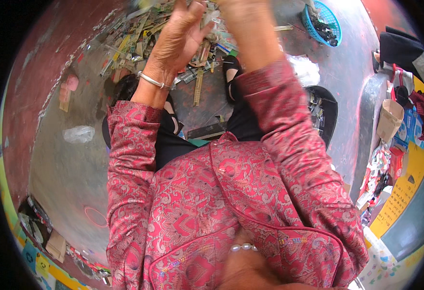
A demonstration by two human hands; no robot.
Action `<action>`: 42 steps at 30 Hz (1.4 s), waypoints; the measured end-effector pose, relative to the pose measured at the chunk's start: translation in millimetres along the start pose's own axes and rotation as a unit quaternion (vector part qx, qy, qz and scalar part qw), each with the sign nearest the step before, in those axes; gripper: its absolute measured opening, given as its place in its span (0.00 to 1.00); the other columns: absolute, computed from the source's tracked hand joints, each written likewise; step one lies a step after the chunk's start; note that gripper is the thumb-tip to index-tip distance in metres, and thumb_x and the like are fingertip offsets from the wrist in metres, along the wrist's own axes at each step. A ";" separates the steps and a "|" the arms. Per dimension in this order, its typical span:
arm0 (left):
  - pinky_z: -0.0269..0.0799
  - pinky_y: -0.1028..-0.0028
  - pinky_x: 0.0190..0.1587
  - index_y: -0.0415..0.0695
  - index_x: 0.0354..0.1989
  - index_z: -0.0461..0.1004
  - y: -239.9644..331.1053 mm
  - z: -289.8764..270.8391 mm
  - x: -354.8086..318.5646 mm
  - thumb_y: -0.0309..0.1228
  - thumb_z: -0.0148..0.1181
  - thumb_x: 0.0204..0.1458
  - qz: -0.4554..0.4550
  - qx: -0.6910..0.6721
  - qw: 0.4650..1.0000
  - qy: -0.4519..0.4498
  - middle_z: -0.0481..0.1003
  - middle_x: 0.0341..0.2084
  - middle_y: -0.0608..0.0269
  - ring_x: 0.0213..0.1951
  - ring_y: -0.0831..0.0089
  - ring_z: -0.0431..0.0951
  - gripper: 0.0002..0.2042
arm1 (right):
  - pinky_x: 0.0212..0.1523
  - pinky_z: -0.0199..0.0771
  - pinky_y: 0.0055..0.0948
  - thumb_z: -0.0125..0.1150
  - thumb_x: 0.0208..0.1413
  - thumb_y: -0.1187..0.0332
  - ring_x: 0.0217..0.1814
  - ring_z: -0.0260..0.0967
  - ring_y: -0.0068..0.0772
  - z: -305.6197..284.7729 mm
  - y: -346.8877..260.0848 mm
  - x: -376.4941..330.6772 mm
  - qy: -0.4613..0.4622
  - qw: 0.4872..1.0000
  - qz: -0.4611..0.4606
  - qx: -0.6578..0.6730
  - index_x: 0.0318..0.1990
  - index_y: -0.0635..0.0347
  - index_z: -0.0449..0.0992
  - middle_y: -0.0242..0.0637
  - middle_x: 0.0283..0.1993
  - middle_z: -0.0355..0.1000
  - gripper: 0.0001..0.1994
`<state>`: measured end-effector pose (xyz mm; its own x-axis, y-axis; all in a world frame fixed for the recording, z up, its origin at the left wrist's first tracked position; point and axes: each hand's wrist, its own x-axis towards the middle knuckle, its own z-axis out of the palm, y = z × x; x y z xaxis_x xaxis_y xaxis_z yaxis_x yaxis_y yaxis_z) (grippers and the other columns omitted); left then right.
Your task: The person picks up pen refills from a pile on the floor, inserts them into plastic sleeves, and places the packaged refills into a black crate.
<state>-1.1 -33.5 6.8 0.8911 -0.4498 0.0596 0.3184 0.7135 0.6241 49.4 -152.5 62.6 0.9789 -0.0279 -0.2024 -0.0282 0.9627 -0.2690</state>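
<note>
My left hand (pixel 185 36) is raised at the top of the view, a pale bangle (pixel 152 80) round its wrist. Its thumb stands apart from the fingers, which reach the upper edge, and nothing shows in the palm. Beside it, my right hand (pixel 246 9) is smeared by motion and partly cut off, so its fingers and anything in them are hidden. Beyond and below both hands spreads a loose pile of thin flat strips and scraps (pixel 137 41) in yellow, silver and green. One long yellowish strip (pixel 199 87) lies between my feet.
A blue basket (pixel 338 26) holding black pieces stands at the far right. Nearer are a white plastic bag (pixel 304 70) and a black container (pixel 331 116) of small pieces. Clear plastic (pixel 79 134) lies on the left floor. Boxes and a brown paper bag (pixel 390 120) line the right side.
</note>
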 end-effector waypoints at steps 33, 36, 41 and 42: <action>0.73 0.82 0.21 0.36 0.44 0.65 14.3 -39.4 9.2 0.30 0.57 0.49 -0.253 -0.066 0.923 0.281 0.75 0.32 0.55 0.22 0.80 0.73 0.16 | 0.44 0.65 0.40 0.63 0.37 0.51 0.45 0.67 0.47 -444.7 0.5 152.8 -0.090 0.381 -0.002 -0.920 0.48 0.63 0.67 0.48 0.42 0.69 0.32; 0.65 0.84 0.14 0.35 0.30 0.73 4.3 -46.5 -2.1 0.30 0.58 0.48 -0.215 -0.026 0.930 0.297 0.75 0.24 0.60 0.17 0.82 0.71 0.09 | 0.46 0.65 0.35 0.61 0.40 0.54 0.48 0.66 0.40 -402.0 24.3 132.9 -0.067 0.297 0.037 -0.952 0.47 0.57 0.70 0.47 0.47 0.68 0.25; 0.64 0.79 0.15 0.32 0.31 0.66 -5.5 -51.0 9.6 0.25 0.51 0.50 -0.175 -0.049 0.924 0.336 0.72 0.21 0.58 0.17 0.79 0.68 0.07 | 0.43 0.66 0.28 0.54 0.47 0.61 0.44 0.66 0.27 -438.5 -58.7 199.7 0.004 0.648 0.227 -0.727 0.42 0.56 0.72 0.34 0.40 0.70 0.15; 0.64 0.79 0.15 0.31 0.32 0.65 -14.0 -55.2 7.1 0.25 0.49 0.52 -0.151 -0.045 0.924 0.348 0.72 0.21 0.57 0.17 0.78 0.68 0.08 | 0.43 0.66 0.26 0.52 0.48 0.63 0.43 0.66 0.25 -423.1 -71.5 207.7 0.024 0.749 0.260 -0.608 0.40 0.55 0.72 0.31 0.38 0.70 0.13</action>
<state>18.6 -17.0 -44.5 0.7387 -0.2043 -0.6423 0.5850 0.6677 0.4603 169.1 -340.9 -358.6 0.7639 0.2292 -0.6033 -0.5954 -0.1104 -0.7958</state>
